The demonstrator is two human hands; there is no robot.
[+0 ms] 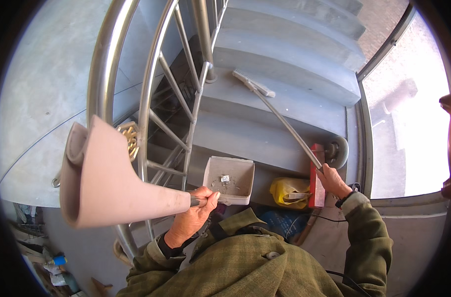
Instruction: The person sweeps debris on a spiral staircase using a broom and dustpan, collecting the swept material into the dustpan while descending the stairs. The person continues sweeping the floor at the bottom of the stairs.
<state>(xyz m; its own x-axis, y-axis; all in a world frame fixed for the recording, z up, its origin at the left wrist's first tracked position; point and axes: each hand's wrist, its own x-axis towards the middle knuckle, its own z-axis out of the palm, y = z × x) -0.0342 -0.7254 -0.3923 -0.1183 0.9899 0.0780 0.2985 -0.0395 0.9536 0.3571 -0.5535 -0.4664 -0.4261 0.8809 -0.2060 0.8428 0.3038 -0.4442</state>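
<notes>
My left hand [193, 213] is closed around the pole of a long-handled dustpan, just below its large pink plastic handle top [121, 185]. Lower down is the dustpan's pan [214, 172], with a crumpled silvery-white scrap [225, 178] and bits of dirt inside. A comb-like toothed edge runs along the pan's near side. In my right hand [333, 180] is the metal stick [288, 126] of a broom. It slants away to the upper left, where the broom head [253, 83] with pale bristles rests on a grey stair tread.
Stainless-steel railing [147, 92] rises on the left beside the grey steps [277, 55]. Near my right hand are a red box [316, 198], a yellow plastic bag [290, 191] and a wheel-like round object [338, 152]. A bright glazed frame [366, 148] stands right; clutter [58, 267] lies lower left.
</notes>
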